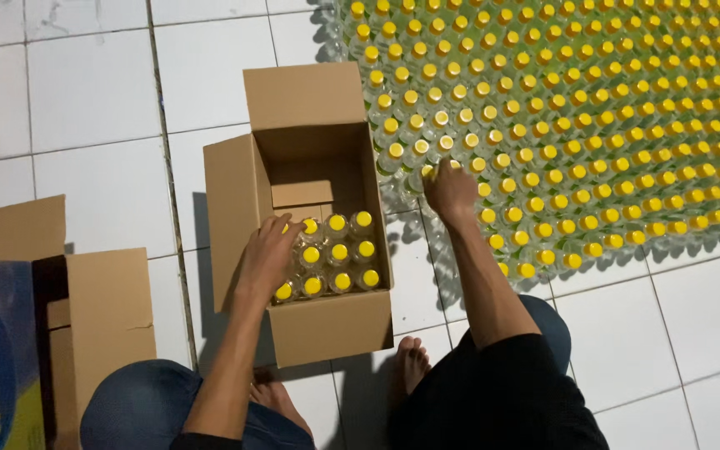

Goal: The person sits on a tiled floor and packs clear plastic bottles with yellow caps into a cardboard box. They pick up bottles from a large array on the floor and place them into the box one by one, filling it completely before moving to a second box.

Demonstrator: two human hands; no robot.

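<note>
The left hand [270, 254] rests with curled fingers on bottles in the open carton [235, 200] — the right hand [450, 190] grips one yellow-capped bottle [427, 172] in the floor rows [593, 125].

Open box in the middle, bottles massed to its right

The open box [310, 217] stands on the floor [93, 92], with small bottles [339, 254] standing upright in its near half. The left hand [268, 254] rests inside on the bottles at the box's left wall. To the right, a wide field of bottles [593, 108] covers the floor; the right hand [450, 190] touches its near-left edge. Another box [85, 325] lies far left.
</note>
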